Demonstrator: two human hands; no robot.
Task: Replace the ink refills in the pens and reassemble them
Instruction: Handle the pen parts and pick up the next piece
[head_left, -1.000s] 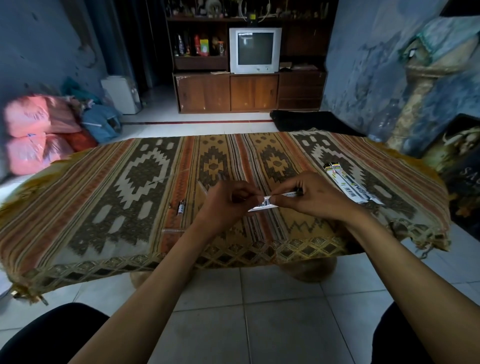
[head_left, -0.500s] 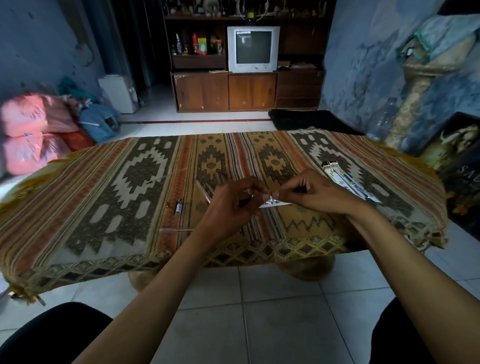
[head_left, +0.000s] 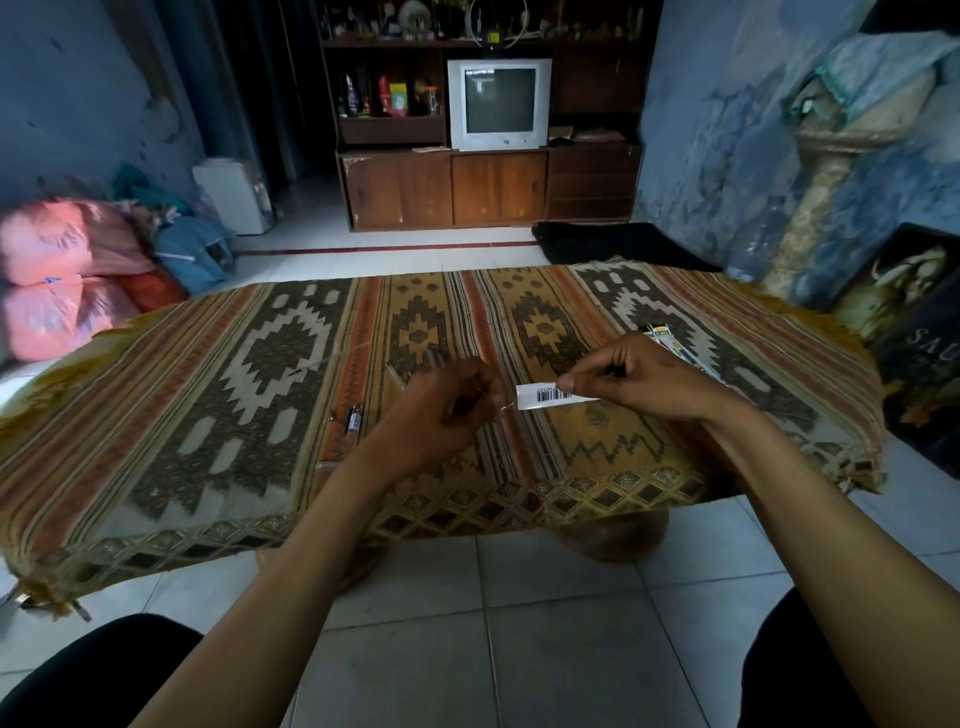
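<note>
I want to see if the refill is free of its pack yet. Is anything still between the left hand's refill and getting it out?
The left hand pinches a thin refill whose tip shows just outside the open end of the barcode wrapper, which the right hand holds. Nothing visible blocks it; whether it is fully out is too fine to tell.

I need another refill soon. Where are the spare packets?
In the head view, the spare packets lie on the table cloth, right side, just beyond the right hand.

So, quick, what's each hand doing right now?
Left hand: fingers curled, pinching a thin refill.
Right hand: pinching the white barcode wrapper.
</note>
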